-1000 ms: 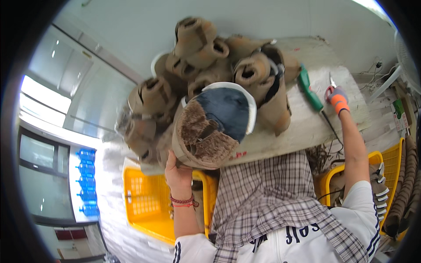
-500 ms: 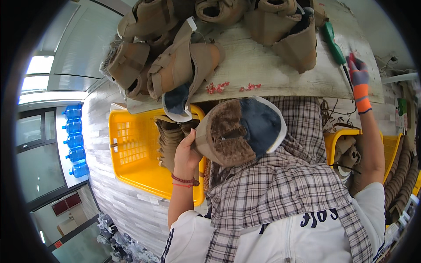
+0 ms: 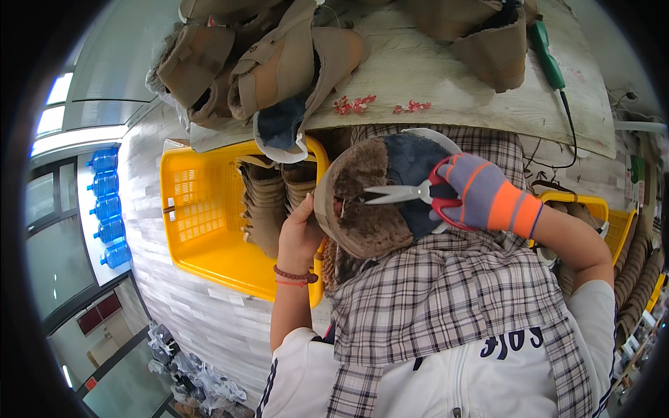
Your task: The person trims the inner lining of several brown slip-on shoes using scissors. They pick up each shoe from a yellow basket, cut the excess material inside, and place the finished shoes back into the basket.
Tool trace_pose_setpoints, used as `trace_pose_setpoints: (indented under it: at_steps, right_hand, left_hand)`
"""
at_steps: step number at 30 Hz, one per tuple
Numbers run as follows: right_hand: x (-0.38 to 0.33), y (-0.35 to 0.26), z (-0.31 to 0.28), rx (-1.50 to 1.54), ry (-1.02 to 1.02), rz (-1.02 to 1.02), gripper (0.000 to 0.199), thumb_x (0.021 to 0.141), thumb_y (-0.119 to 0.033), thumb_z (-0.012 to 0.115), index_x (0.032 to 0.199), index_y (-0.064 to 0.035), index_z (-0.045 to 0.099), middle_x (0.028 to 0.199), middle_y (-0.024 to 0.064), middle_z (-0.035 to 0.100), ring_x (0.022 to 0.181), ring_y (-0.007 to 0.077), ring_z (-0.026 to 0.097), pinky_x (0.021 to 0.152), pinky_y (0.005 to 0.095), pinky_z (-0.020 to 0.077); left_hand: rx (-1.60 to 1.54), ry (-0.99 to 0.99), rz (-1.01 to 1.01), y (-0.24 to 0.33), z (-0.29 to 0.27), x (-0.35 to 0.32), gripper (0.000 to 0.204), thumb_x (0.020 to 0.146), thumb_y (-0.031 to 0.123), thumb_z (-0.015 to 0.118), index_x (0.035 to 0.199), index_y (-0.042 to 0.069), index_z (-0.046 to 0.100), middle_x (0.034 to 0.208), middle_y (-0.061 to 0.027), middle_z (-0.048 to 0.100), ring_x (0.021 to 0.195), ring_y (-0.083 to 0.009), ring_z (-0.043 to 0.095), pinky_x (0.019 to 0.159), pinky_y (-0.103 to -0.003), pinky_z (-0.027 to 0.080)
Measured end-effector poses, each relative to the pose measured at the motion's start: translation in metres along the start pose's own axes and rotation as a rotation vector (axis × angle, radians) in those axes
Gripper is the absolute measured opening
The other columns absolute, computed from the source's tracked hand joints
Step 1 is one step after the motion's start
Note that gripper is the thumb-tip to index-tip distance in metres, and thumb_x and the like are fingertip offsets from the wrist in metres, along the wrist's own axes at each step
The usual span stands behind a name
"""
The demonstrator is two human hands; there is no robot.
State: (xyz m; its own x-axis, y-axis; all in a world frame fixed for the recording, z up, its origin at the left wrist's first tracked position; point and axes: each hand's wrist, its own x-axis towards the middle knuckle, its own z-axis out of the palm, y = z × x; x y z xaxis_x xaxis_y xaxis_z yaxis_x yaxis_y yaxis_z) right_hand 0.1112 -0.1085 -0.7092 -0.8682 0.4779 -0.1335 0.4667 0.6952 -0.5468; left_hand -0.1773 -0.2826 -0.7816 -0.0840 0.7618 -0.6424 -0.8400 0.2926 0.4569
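My left hand (image 3: 300,233), bare with a red bead bracelet at the wrist, grips the rim of a brown boot (image 3: 362,209) with a furry lining and a dark blue inner part, held over my plaid-covered lap. My right hand (image 3: 484,195) wears a purple and orange striped glove and holds red-handled scissors (image 3: 401,193). The blades are slightly parted and point left into the boot's furry opening, near a small tag at its rim.
A worn wooden table (image 3: 453,76) holds a pile of brown boots (image 3: 272,63), red scraps (image 3: 355,104) and a green-handled tool (image 3: 547,59) with a cord. A yellow basket (image 3: 202,230) on my left contains more boots (image 3: 268,195). Another yellow basket (image 3: 592,205) is on my right. Blue water bottles (image 3: 104,209) stand far left.
The boot came down from the table pile to my lap in my left hand. My right hand left the table's far right and brought the scissors to the boot's opening.
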Motion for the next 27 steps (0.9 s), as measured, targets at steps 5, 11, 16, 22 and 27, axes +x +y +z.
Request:
trace_pose_setpoints:
  at_steps: [5, 11, 16, 22, 27]
  right_hand:
    - [-0.007, -0.013, 0.012, -0.078, -0.178, 0.058, 0.035, 0.076, -0.037, 0.067, 0.093, -0.0063, 0.064, 0.083, 0.0122, 0.060, 0.079, 0.0287, 0.060, 0.070, 0.0374, 0.0491]
    - [0.001, -0.016, 0.018, -0.161, -0.282, 0.072, 0.036, 0.078, -0.039, 0.063, 0.092, -0.0062, 0.065, 0.085, 0.0118, 0.062, 0.079, 0.0262, 0.062, 0.066, 0.0366, 0.0509]
    - [0.006, -0.021, 0.018, -0.197, -0.366, 0.094, 0.037, 0.078, -0.039, 0.063, 0.091, -0.0049, 0.064, 0.085, 0.0123, 0.062, 0.078, 0.0272, 0.063, 0.064, 0.0375, 0.0509]
    - [0.013, -0.026, 0.020, -0.179, -0.439, 0.129, 0.038, 0.078, -0.038, 0.063, 0.095, -0.0044, 0.063, 0.087, 0.0132, 0.063, 0.079, 0.0287, 0.063, 0.064, 0.0378, 0.0511]
    - [0.016, -0.024, 0.026, -0.198, -0.463, 0.135, 0.039, 0.078, -0.039, 0.063, 0.096, -0.0048, 0.063, 0.087, 0.0134, 0.063, 0.079, 0.0289, 0.063, 0.064, 0.0379, 0.0511]
  left_hand:
    - [0.016, -0.026, 0.036, -0.008, 0.002, -0.007, 0.037, 0.094, 0.024, 0.050, 0.118, -0.004, 0.051, 0.110, -0.0182, 0.058, 0.110, -0.0333, 0.052, 0.103, -0.046, 0.035]
    - [0.058, -0.019, 0.077, -0.011, 0.002, -0.007, 0.039, 0.093, 0.024, 0.052, 0.120, -0.004, 0.051, 0.112, -0.0177, 0.059, 0.109, -0.0312, 0.053, 0.103, -0.046, 0.035]
    - [0.058, 0.007, 0.075, -0.012, 0.005, -0.006, 0.039, 0.093, 0.024, 0.053, 0.121, -0.003, 0.051, 0.114, -0.0160, 0.059, 0.109, -0.0293, 0.054, 0.102, -0.044, 0.037]
    - [0.058, -0.014, 0.063, -0.011, 0.006, -0.007, 0.039, 0.094, 0.023, 0.052, 0.124, -0.002, 0.050, 0.118, -0.0149, 0.058, 0.110, -0.0276, 0.054, 0.102, -0.042, 0.038]
    - [0.043, -0.033, 0.056, -0.010, 0.005, -0.006, 0.040, 0.094, 0.022, 0.052, 0.125, -0.002, 0.048, 0.120, -0.0144, 0.057, 0.111, -0.0269, 0.053, 0.102, -0.041, 0.038]
